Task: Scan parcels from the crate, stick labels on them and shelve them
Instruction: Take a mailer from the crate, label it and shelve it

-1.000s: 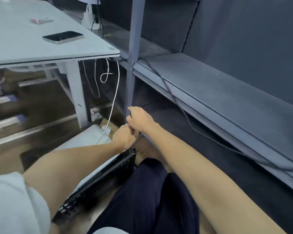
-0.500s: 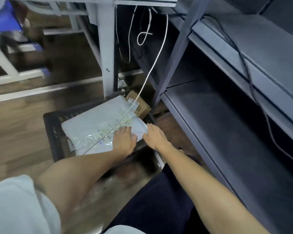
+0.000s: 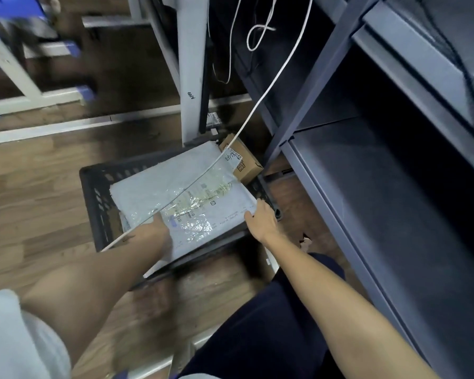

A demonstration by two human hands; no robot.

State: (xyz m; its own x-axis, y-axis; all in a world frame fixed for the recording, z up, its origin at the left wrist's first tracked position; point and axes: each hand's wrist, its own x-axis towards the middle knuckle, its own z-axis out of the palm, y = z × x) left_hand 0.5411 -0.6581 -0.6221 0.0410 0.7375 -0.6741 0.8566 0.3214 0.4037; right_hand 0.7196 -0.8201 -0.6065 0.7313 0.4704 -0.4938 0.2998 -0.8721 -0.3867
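White cable crosses grey mailer; left grip unclear, right grip holds its edge.

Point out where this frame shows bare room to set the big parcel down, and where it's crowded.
Free: the lower shelf board, bare from the upright post rightward, and the wood floor left of the crate. Crowded: the crate, filled by the grey mailer and cardboard box, with a white cable across both.
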